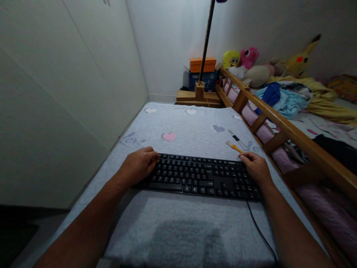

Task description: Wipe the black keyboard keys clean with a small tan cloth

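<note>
Black keyboard (195,176) between left hand (139,163) and right hand (258,169), inward-turned, fingers (153,155) pinched on its far corners

1. Left forearm (96,210): bare, broad at the near end, tapering toward the far end.
2. Left hand (141,163): ungloved.
3. Right forearm (290,227): bare, likewise tapering.
4. Right hand (258,169): ungloved.

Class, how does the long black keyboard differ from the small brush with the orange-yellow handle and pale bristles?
Size: the keyboard is long and broad; the brush is small and slim.
Colour: the keyboard is black, while the brush is orange-yellow and pale.
Direction: the keyboard spans the view crosswise; the brush slants diagonally.
Shared: both appear against the same pale, heart-patterned cover.
</note>
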A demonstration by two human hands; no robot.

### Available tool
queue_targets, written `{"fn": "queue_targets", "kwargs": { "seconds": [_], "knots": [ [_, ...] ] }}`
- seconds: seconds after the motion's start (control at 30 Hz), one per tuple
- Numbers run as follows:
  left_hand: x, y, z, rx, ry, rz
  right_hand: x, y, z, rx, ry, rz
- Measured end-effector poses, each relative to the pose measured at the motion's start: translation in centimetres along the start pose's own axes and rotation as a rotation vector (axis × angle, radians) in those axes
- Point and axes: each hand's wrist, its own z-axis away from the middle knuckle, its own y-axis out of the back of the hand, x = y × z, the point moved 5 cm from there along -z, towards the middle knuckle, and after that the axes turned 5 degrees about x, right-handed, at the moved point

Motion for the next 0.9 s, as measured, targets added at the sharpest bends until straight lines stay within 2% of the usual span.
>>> {"fn": "queue_targets", "kwargs": {
  "seconds": [0.17, 0.27, 0.4, 0.5, 0.6, 0.7, 0.9],
  "knots": [
    [-1.0, 0.3, 0.1, -0.011, 0.039, -0.078, 0.0, 0.0, 0.0, 0.005, -0.013, 0.003],
    [-1.0, 0.5, 0.0, 0.047, 0.049, -0.052, -0.3, 0.1, 0.1, 0.002, -0.008, 0.001],
    [0.6, 0.7, -0.1, 0.161, -0.022, 0.108, -0.5, 0.1, 0.1, -0.012, -0.010, 0.005],
    [2.2, 0.3, -0.2, 0.190, -0.107, 0.183, -0.5, 0.1, 0.1, -0.016, -0.007, 0.012],
    [3.0, -0.6, -0.3, 0.169, -0.155, 0.182, -0.4, 0.1, 0.1, -0.013, -0.008, 0.012],
    [3.0, -1.2, -0.4, 0.140, -0.155, 0.154, -0.5, 0.1, 0.2, -0.010, -0.017, 0.015],
    [2.4, -0.9, -0.4, 0.107, -0.141, 0.077, -0.5, 0.2, 0.1, -0.002, -0.026, 0.005]
  ]
}}
